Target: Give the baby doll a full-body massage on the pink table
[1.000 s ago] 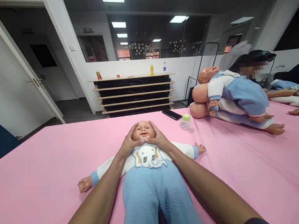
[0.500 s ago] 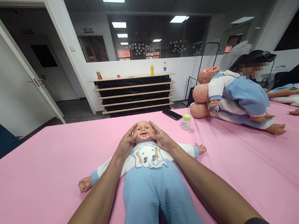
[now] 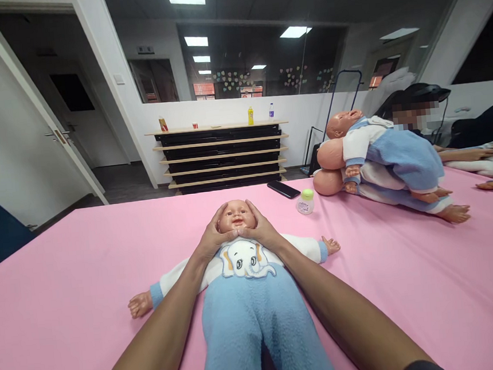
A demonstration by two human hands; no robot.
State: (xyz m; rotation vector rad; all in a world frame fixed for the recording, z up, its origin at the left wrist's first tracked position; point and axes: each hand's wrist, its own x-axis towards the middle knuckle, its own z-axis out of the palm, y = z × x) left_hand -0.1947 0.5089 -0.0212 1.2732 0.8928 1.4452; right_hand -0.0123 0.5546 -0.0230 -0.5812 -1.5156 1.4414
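Note:
A baby doll (image 3: 251,300) lies face up on a pink-covered table (image 3: 66,293), dressed in a white top with an elephant face and blue fleece trousers. Its arms stretch out to both sides. My left hand (image 3: 211,234) cups one side of the doll's head, and my right hand (image 3: 264,228) cups the other. Both thumbs meet tip to tip at the chin, under the mouth. The fingers run up along the cheeks and temples; their undersides are hidden against the head.
A black phone (image 3: 283,190) and a small green-capped bottle (image 3: 305,201) lie beyond the doll, to the right. Several stacked dolls (image 3: 390,155) occupy the table's right side, with a capped person (image 3: 408,107) behind them. A shelf rack (image 3: 224,152) stands at the wall.
Both thumbs have moved from the doll's cheeks down and inward to the chin, where they now meet. The fingers stay at the sides of the head. The person at right has shifted slightly.

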